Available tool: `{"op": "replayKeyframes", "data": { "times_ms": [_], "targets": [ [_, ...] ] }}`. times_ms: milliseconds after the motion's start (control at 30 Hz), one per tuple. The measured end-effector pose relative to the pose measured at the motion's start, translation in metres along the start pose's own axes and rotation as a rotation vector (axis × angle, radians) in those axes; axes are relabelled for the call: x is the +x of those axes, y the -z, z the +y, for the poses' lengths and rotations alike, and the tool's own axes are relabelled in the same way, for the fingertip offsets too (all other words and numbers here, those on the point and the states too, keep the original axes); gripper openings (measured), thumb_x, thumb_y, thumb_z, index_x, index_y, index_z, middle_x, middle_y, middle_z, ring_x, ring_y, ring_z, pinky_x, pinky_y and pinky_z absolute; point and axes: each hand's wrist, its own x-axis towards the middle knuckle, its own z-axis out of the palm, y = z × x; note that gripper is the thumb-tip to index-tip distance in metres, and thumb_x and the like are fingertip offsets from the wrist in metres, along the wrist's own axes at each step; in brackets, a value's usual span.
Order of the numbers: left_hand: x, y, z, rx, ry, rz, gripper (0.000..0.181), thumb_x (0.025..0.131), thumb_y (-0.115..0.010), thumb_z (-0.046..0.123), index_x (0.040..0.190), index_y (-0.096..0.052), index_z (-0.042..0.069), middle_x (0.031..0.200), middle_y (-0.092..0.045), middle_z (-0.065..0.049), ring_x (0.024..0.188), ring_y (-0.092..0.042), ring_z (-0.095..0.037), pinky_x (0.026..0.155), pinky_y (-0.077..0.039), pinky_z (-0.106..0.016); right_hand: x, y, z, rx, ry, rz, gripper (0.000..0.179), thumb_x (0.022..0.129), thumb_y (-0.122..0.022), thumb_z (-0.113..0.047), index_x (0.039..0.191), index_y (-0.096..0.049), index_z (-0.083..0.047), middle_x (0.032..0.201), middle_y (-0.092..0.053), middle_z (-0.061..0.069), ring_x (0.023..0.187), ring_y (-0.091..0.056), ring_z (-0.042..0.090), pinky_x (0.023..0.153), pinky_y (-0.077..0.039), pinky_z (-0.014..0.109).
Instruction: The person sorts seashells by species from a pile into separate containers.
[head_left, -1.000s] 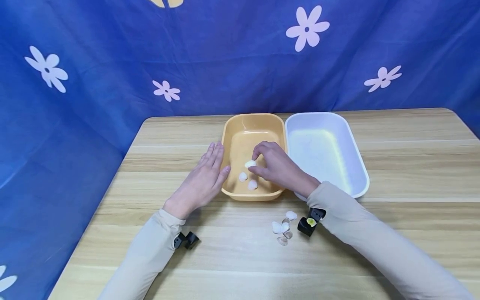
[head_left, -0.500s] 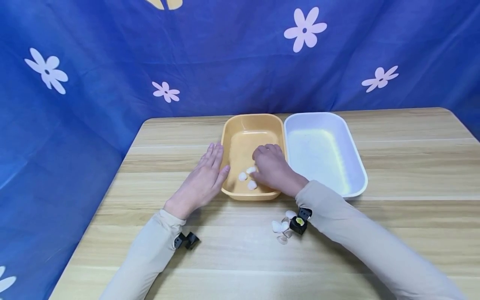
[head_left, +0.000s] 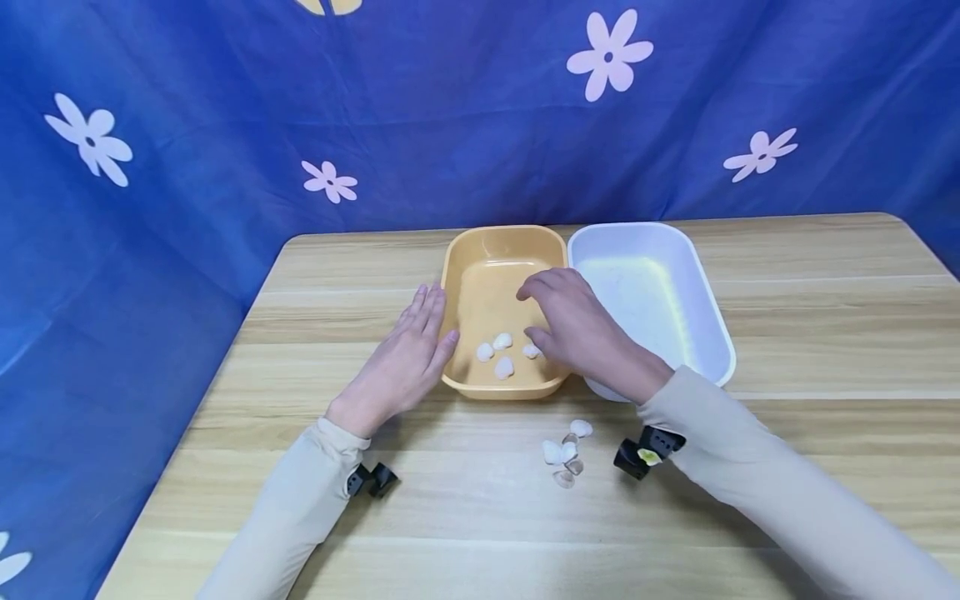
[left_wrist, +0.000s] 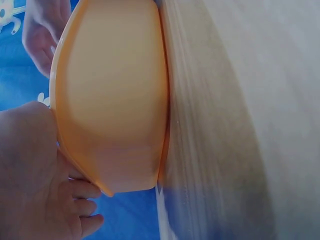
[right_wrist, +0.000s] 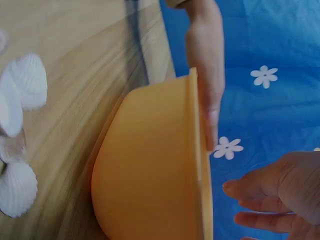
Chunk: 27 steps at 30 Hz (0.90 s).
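My left hand (head_left: 397, 362) lies along the left rim of the orange tray (head_left: 480, 390), its fingers straight and touching the edge; the left wrist view shows the palm (left_wrist: 27, 170) right against that rim. Over the tray's right side is my right hand (head_left: 581, 329), with thumb and fingers spread apart and nothing between them. In the right wrist view that hand (right_wrist: 280, 195) hovers just off the rim. Several white seashells (head_left: 503, 367) sit at the near end of the tray's floor, one (head_left: 531, 352) close by the right thumb.
A white tray (head_left: 716, 333) stands against the orange tray's right side, partly behind my right forearm. Several white and brownish seashells (head_left: 552, 452) lie in a loose pile on the wooden table (head_left: 465, 508) in front. A blue flowered cloth (head_left: 450, 108) hangs behind.
My right hand dips to the tray floor by the shells, then lifts away up and to the right with its fingers parted. A shell it covered now shows. My left hand stays put.
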Motion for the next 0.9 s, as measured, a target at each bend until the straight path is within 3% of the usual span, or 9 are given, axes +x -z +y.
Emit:
{"op": "replayKeyframes", "data": {
  "times_ms": [200,433,700,800,900],
  "targets": [
    [-0.001,0.0,-0.001,0.001,-0.01,0.005,0.067,0.106,-0.019,0.04,0.151,-0.006,-0.006,0.159,-0.005,-0.022,0.147,0.001,-0.032,0.12,-0.008,-0.045,-0.027,0.009,-0.002,0.16,0.074,0.027,0.032,0.084,-0.071,-0.005,0.114,-0.063,0.002,0.123,-0.059,0.015,0.123,-0.046,0.031,0.108,-0.035,0.041],
    [0.0,0.001,-0.003,-0.001,-0.023,0.001,0.064,0.106,-0.02,0.036,0.151,-0.005,-0.007,0.158,-0.004,-0.022,0.147,0.001,-0.033,0.12,-0.008,-0.047,-0.074,0.013,0.004,0.272,0.204,0.201,0.03,0.08,-0.075,0.0,0.109,-0.067,-0.001,0.116,-0.064,0.01,0.115,-0.056,0.024,0.1,-0.045,0.037],
    [0.0,0.0,-0.002,-0.003,-0.016,0.002,0.065,0.106,-0.02,0.038,0.151,-0.005,-0.006,0.159,-0.004,-0.021,0.147,0.002,-0.032,0.12,-0.007,-0.046,-0.104,0.01,0.006,0.275,0.213,0.215,0.038,0.075,-0.077,0.002,0.111,-0.067,-0.003,0.115,-0.065,0.006,0.11,-0.059,0.021,0.1,-0.042,0.018],
    [0.0,0.0,-0.003,-0.004,-0.019,0.006,0.064,0.106,-0.021,0.037,0.151,-0.006,-0.006,0.159,-0.005,-0.022,0.147,0.001,-0.033,0.12,-0.008,-0.046,-0.112,0.007,0.004,0.276,0.209,0.217,0.038,0.074,-0.077,0.002,0.111,-0.067,-0.004,0.113,-0.066,0.005,0.107,-0.061,0.02,0.099,-0.043,0.016],
    [0.0,0.0,-0.003,-0.006,-0.028,0.01,0.064,0.106,-0.021,0.036,0.151,-0.006,-0.007,0.158,-0.005,-0.023,0.147,0.0,-0.034,0.12,-0.008,-0.046,-0.119,0.004,0.001,0.275,0.152,0.2,0.036,0.074,-0.078,0.002,0.107,-0.069,-0.008,0.106,-0.067,-0.001,0.097,-0.064,0.014,0.089,-0.05,0.018]
  ]
}}
